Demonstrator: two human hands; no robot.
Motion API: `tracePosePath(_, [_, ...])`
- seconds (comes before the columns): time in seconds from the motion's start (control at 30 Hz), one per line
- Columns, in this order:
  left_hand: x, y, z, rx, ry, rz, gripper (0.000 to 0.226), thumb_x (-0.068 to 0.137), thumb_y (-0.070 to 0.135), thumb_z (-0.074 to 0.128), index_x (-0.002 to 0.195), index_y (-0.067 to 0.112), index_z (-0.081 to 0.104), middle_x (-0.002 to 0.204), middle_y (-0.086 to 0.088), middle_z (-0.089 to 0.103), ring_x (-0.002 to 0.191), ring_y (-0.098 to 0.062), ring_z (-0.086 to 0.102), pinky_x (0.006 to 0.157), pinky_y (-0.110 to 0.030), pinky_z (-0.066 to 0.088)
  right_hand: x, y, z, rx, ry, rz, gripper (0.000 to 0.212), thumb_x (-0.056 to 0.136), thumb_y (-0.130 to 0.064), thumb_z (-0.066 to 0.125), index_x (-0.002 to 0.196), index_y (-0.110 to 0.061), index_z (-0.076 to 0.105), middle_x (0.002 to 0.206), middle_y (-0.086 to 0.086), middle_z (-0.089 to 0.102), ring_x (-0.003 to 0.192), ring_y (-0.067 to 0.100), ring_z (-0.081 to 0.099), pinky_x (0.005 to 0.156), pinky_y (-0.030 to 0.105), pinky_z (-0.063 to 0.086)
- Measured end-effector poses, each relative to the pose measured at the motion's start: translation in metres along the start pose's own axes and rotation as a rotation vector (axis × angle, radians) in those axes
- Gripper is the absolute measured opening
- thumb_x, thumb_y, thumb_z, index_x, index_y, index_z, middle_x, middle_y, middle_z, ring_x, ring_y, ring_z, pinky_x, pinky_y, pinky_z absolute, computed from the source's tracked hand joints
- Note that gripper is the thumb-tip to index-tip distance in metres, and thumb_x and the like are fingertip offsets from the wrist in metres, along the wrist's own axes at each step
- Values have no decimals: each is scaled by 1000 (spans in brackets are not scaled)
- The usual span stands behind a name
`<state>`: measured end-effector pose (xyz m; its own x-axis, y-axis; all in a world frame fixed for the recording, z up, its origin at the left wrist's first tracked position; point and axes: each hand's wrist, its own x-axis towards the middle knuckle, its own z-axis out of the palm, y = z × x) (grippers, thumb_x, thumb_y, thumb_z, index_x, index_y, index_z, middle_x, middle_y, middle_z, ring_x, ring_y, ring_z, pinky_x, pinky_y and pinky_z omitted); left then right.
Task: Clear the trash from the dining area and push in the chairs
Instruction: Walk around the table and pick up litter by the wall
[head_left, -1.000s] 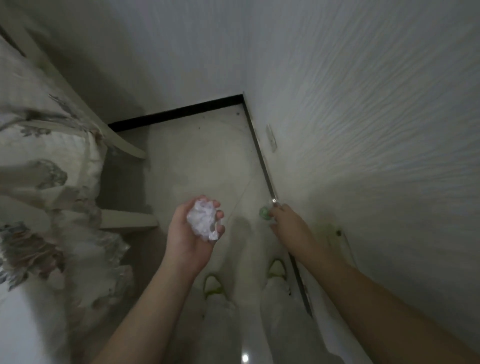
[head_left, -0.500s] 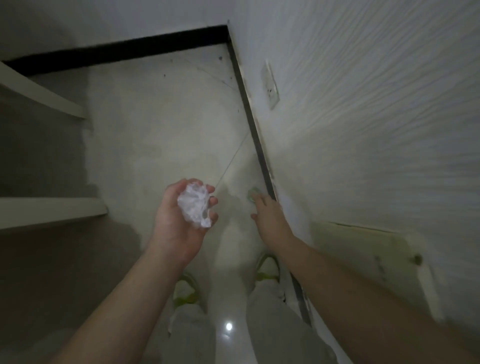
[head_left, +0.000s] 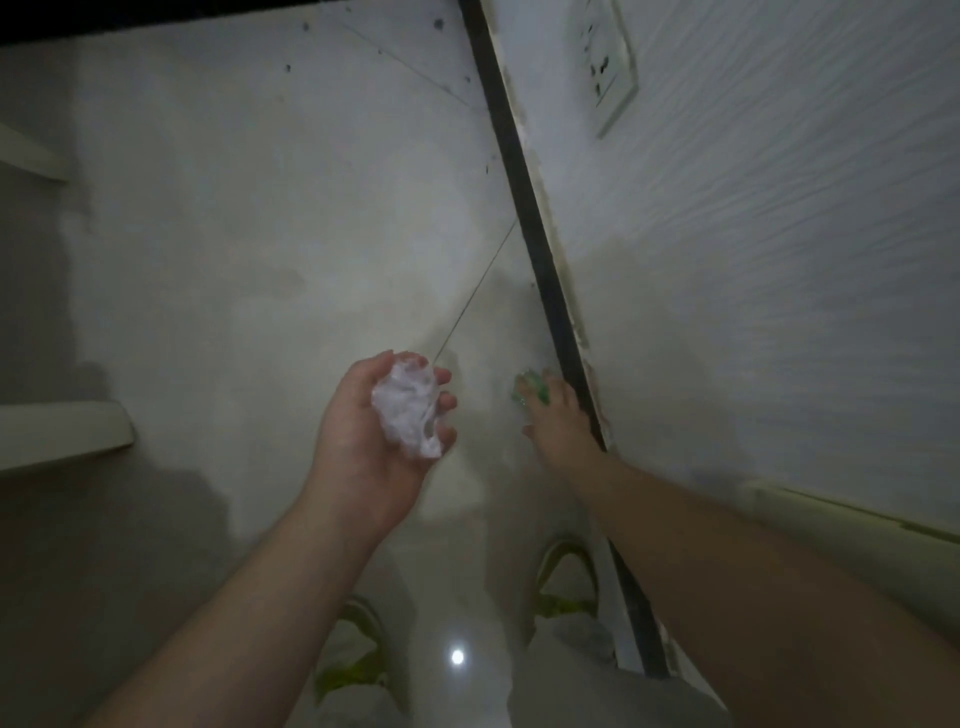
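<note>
My left hand (head_left: 374, 431) is palm up over the floor and holds a crumpled white paper ball (head_left: 410, 413) in curled fingers. My right hand (head_left: 558, 415) reaches down to the floor beside the dark baseboard (head_left: 540, 260). Its fingertips are on a small green piece of trash (head_left: 527, 388) lying on the tiles close to the wall. Whether the fingers pinch it or only touch it is hidden by the hand and the dim light.
Pale tiled floor (head_left: 260, 234) fills the middle. A textured white wall (head_left: 753, 260) with a socket plate (head_left: 610, 67) runs along the right. Pale chair legs (head_left: 62, 431) stick in from the left. My feet in green-trimmed slippers (head_left: 566, 577) stand below.
The view has dropped closer to the floor. My right hand has moved forward onto the green piece. The left hand still holds the paper ball.
</note>
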<state>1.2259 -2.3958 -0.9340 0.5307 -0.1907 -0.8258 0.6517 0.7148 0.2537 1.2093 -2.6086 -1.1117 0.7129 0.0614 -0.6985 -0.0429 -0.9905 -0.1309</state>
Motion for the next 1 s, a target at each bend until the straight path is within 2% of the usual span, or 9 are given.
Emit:
tracePosePath(0.17, [26, -3, 3, 7, -32, -1, 25, 90, 31, 44, 75, 17, 56, 78, -3, 61, 59, -15, 57, 49, -19, 45, 37, -6, 21, -19, -23, 66, 72, 97, -7, 39, 151, -34, -2, 159, 8, -14, 144, 38, -9, 114, 52, 13])
tracePosePath(0.3, [40, 0, -10, 17, -56, 10, 23, 88, 31, 45, 74, 17, 57, 77, -3, 61, 61, -15, 57, 49, -19, 45, 57, -6, 34, -28, -53, 85, 73, 95, -7, 40, 150, -33, 1, 159, 9, -13, 144, 39, -8, 112, 56, 18])
tracePosePath(0.4, [46, 1, -24, 36, -31, 25, 21, 88, 30, 44, 76, 17, 56, 78, -3, 60, 61, -15, 56, 50, -19, 44, 61, -4, 44, -52, -21, 109, 71, 91, -3, 43, 148, -28, 10, 157, 13, -3, 142, 42, 3, 109, 56, 27])
tracePosePath(0.5, [47, -1, -35, 62, -18, 24, 15, 82, 29, 48, 78, 16, 55, 78, -3, 60, 60, -15, 57, 49, -19, 44, 61, -1, 50, -121, 51, 92, 63, 88, -2, 44, 143, -22, 20, 150, 19, 12, 133, 42, 21, 103, 49, 36])
tracePosePath(0.63, [38, 3, -38, 93, -8, 49, 16, 82, 29, 48, 77, 16, 55, 76, -3, 61, 60, -16, 56, 48, -18, 43, 57, 1, 44, -159, 99, 70, 44, 89, 0, 41, 131, -11, 33, 133, 22, 33, 116, 37, 40, 88, 41, 44])
tracePosePath(0.77, [8, 1, -30, 93, 4, 35, 18, 85, 28, 46, 77, 16, 56, 76, -3, 61, 61, -15, 56, 48, -18, 43, 29, 0, 24, -130, 120, -9, 37, 90, 3, 38, 127, -4, 37, 120, 23, 47, 105, 37, 51, 83, 39, 43])
tracePosePath(0.87, [-30, -6, -19, 98, 22, 1, 12, 80, 26, 51, 77, 17, 57, 77, -2, 62, 62, -15, 55, 49, -19, 44, -6, 0, -5, -62, 104, -86, 33, 92, 0, 37, 125, -2, 41, 111, 24, 54, 95, 34, 55, 69, 37, 36])
tracePosePath(1.0, [-85, 4, 5, 53, 3, 15, 11, 74, 28, 53, 76, 18, 58, 78, -2, 61, 61, -15, 55, 48, -18, 44, -65, -10, -41, 34, 92, -99, 42, 95, -6, 37, 136, -10, 42, 113, 21, 51, 99, 35, 52, 75, 36, 40])
